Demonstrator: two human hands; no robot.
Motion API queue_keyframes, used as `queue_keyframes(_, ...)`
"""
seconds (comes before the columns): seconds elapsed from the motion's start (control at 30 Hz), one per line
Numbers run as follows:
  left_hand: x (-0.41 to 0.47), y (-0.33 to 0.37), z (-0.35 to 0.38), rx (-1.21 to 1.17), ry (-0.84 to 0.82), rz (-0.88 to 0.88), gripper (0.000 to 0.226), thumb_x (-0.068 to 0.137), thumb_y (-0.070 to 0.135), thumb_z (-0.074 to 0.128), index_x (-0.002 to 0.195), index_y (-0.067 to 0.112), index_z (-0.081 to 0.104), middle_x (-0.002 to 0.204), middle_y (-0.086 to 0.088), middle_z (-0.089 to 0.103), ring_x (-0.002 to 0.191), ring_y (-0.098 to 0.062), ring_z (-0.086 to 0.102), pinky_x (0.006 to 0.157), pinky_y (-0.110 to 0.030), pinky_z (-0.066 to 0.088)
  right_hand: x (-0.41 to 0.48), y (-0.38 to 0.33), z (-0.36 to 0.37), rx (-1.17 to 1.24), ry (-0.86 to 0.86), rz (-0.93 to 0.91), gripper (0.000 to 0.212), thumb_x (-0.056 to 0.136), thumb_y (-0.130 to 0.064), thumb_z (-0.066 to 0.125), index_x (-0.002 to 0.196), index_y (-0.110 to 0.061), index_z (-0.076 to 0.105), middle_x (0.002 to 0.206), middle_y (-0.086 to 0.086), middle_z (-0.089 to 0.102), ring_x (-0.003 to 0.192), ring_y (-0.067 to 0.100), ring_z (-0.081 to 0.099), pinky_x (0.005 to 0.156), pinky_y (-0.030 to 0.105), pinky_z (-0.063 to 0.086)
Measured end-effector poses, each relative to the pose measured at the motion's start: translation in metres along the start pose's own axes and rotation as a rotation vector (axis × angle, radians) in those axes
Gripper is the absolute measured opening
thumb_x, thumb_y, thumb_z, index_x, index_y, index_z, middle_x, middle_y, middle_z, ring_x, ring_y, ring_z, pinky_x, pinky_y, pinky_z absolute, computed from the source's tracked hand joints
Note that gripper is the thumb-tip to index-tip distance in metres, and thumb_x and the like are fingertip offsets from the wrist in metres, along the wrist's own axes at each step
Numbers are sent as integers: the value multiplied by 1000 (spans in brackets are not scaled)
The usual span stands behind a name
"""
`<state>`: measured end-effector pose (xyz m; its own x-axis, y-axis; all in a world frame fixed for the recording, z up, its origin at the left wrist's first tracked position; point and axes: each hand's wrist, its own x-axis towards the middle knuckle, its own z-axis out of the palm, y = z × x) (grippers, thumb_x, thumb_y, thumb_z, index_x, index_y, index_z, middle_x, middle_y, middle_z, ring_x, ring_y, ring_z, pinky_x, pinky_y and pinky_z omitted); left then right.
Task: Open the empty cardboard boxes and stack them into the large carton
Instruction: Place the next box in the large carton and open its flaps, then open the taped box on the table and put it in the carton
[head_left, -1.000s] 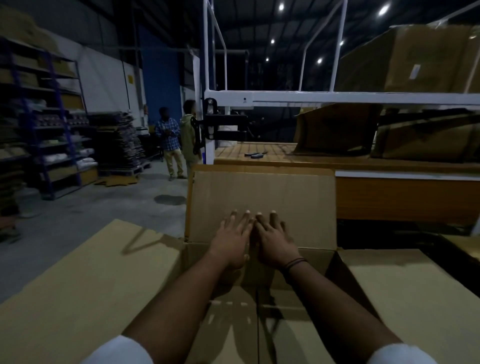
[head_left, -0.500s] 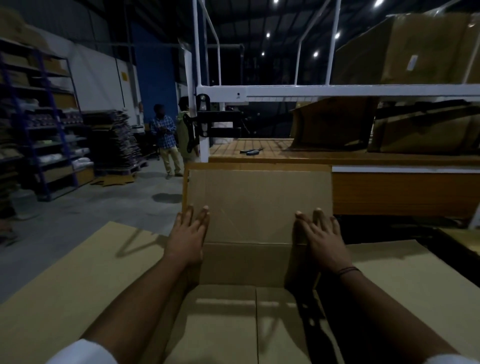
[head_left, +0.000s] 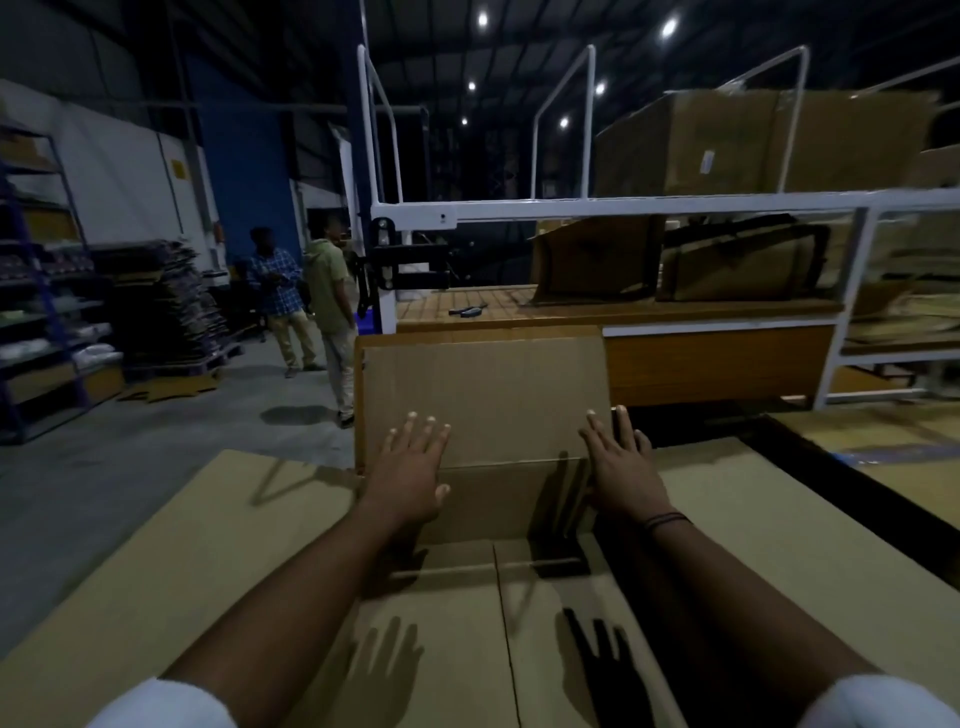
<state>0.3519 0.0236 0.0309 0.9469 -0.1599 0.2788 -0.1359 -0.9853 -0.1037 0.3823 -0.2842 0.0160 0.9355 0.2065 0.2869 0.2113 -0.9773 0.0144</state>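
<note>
Hands split apart vs 1 s ago, when both sat together mid-flap. Left hand & right hand now at opp. sides of far flap, fingers straight, slightly splayed, laid against it, gripping nothing. Large carton open right in front, far flap upright, side flaps folded out. Workbench behind.

Both arms stretched forward
Left hand and right hand flat, fingers straight, spread, well apart

Left hand and right hand flat against the far flap of the carton (seemingly touching)
</note>
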Motion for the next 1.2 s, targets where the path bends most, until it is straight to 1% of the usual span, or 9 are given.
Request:
queue_keyframes(0.17, -30, 34, -6, -179, -5, 39, 90, 98, 51, 56, 165, 26, 2, 173, -4, 3, 158, -32, -6, 128, -49, 6, -56, -13, -15, 1, 4, 34, 90, 93, -35, 65, 163, -19, 11, 173, 2, -9, 154, 39, -21, 125, 55, 1)
queue_keyframes(0.27, -44, 61, -12, -234, 17, 99, 89, 97, 52, 56, 165, 24, 6, 173, -4, 8, 158, -34, -1, 127, -49, 11, -88, -15, -28, -15, 33, 51, 87, 92, -35, 65, 162, -21, 15, 173, 3, -7, 155, 39, -20, 125, 54, 3)
queue_keyframes(0.37, -59, 94, -25, -320, 39, 158, 89, 97, 51, 59, 165, 24, 8, 173, -4, 10, 158, -35, 1, 126, -48, 12, -118, -9, -41, 1, 47, 90, 85, 94, -38, 65, 162, -22, 16, 173, 3, -5, 155, 39, -18, 125, 55, 5)
queue_keyframes(0.5, -77, 142, -43, -440, 50, 237, 89, 97, 49, 61, 165, 28, 8, 172, -2, 12, 158, -34, 0, 126, -50, 14, -151, 8, -54, -3, 34, 132, 76, 95, -31, 62, 160, -23, 23, 173, 3, -6, 155, 38, -18, 125, 55, 6)
queue_keyframes(0.63, -89, 190, -57, -467, 52, 333, 88, 97, 50, 61, 165, 28, 8, 172, -3, 13, 158, -33, 3, 126, -50, 13, -186, 34, -62, -1, 78, 208, 63, 99, -28, 56, 156, -24, 30, 173, 1, 1, 157, 37, -11, 124, 53, 10)
queue_keyframes(0.8, -99, 257, -65, -480, 27, 393, 91, 96, 51, 62, 165, 28, 7, 172, -2, 12, 158, -33, 4, 125, -51, 16, -234, 82, -77, 43, 101, 316, 63, 99, -30, 54, 157, -23, 30, 172, 2, 11, 158, 35, -3, 123, 52, 19)
queue_keyframes(0.97, -105, 330, -77, -481, 25, 434, 90, 97, 54, 60, 165, 29, 6, 172, -2, 11, 158, -34, 5, 126, -50, 17, -276, 149, -102, 87, 126, 380, 61, 98, -30, 59, 155, -21, 37, 169, 3, 23, 157, 35, 9, 120, 52, 29)
queue_keyframes(1.13, -111, 419, -95, -501, -6, 452, 90, 97, 55, 59, 165, 31, 5, 173, -2, 9, 157, -36, 9, 124, -51, 20, -318, 230, -115, 126, 144, 419, 65, 96, -28, 63, 155, -22, 36, 168, 3, 27, 157, 31, 13, 122, 50, 28)
queue_keyframes(1.2, -115, 456, -100, -519, -14, 459, 90, 96, 55, 60, 165, 31, 7, 173, -2, 10, 157, -36, 10, 124, -52, 21, -333, 263, -117, 140, 154, 449, 67, 95, -28, 64, 155, -23, 35, 167, 3, 30, 156, 30, 15, 121, 50, 30)
